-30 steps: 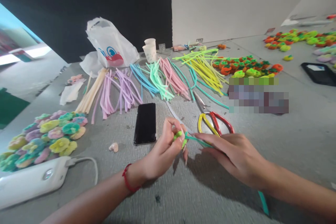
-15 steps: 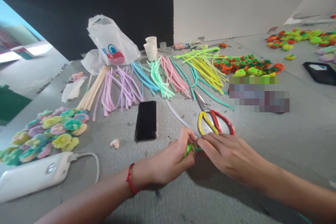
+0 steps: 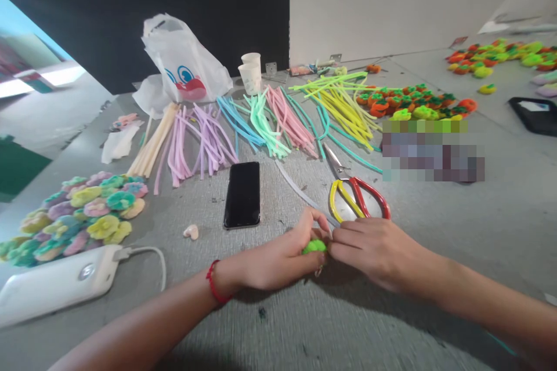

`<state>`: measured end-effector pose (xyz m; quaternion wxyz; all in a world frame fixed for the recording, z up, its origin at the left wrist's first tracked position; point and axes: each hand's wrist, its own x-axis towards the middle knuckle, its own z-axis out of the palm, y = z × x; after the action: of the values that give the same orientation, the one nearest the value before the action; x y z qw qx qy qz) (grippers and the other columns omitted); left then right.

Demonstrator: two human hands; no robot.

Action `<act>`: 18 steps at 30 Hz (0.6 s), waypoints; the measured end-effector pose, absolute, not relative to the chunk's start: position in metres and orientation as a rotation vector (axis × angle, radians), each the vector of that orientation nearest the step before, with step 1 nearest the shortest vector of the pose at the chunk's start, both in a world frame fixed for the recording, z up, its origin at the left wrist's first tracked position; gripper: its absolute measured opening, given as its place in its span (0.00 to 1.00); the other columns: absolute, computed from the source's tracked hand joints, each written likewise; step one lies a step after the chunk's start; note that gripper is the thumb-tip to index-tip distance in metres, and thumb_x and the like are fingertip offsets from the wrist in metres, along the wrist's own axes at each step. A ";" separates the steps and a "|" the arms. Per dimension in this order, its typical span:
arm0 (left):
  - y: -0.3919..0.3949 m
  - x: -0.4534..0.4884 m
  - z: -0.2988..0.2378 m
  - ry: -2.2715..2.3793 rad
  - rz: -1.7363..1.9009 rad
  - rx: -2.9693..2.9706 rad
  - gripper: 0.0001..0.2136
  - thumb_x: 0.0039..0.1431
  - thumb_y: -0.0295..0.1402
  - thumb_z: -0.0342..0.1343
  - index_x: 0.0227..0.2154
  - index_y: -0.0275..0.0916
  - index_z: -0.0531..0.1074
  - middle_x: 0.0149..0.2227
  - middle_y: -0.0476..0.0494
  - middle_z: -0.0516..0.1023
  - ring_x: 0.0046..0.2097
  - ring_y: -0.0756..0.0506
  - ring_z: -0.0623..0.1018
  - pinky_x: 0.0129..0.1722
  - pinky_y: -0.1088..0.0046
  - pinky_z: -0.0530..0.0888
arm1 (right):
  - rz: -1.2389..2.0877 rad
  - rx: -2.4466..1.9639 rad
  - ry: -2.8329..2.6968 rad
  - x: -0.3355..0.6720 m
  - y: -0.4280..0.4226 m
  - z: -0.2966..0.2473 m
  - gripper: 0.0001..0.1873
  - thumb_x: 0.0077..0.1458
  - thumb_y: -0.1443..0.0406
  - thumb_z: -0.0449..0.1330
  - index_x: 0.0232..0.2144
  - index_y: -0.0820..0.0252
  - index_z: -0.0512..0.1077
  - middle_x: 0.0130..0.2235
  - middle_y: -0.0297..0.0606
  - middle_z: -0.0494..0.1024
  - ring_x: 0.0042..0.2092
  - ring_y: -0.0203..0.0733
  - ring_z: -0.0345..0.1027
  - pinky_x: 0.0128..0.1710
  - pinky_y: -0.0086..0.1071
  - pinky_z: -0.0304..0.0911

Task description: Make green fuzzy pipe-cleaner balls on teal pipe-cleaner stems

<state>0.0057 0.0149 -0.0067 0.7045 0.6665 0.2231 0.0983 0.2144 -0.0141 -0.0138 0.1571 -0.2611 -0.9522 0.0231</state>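
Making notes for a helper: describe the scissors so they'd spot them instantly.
On the grey surface, right of the black phone, scissors lie just beyond the right hand. Nothing else nearby has one yellow and one red handle loop.

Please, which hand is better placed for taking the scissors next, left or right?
Probably the right hand: it lies closest to the red-and-yellow scissors, while the left hand is wrapped around the green fuzzy ball.

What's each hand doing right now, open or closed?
Left hand: closed, holding a green pipe-cleaner ball.
Right hand: closed, fingertips pressing that ball.
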 end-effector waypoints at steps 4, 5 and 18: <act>0.019 0.002 -0.009 0.425 0.153 1.357 0.08 0.65 0.30 0.45 0.43 0.42 0.52 0.32 0.53 0.62 0.29 0.53 0.61 0.30 0.75 0.60 | 0.185 -0.658 -2.706 0.216 -0.013 -0.008 0.17 0.59 0.75 0.43 0.27 0.60 0.68 0.27 0.35 0.72 0.28 0.38 0.60 0.27 0.32 0.51; 0.020 0.002 -0.009 0.417 0.144 1.340 0.08 0.65 0.31 0.46 0.43 0.42 0.52 0.32 0.52 0.62 0.30 0.53 0.62 0.31 0.75 0.61 | 0.188 -0.650 -2.707 0.217 -0.013 -0.008 0.16 0.58 0.75 0.43 0.27 0.60 0.67 0.26 0.35 0.71 0.27 0.38 0.60 0.27 0.32 0.50; 0.018 0.003 -0.010 0.441 0.249 1.336 0.22 0.51 0.35 0.64 0.46 0.42 0.62 0.35 0.49 0.69 0.38 0.50 0.70 0.40 0.73 0.68 | 0.247 -0.717 -2.673 0.224 -0.016 -0.002 0.15 0.56 0.76 0.46 0.24 0.60 0.65 0.23 0.32 0.68 0.25 0.35 0.58 0.27 0.31 0.48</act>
<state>0.0033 0.0178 -0.0105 0.7556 0.6126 0.2022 0.1140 0.2238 -0.0164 -0.0021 0.1806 -0.2539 -0.9462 0.0873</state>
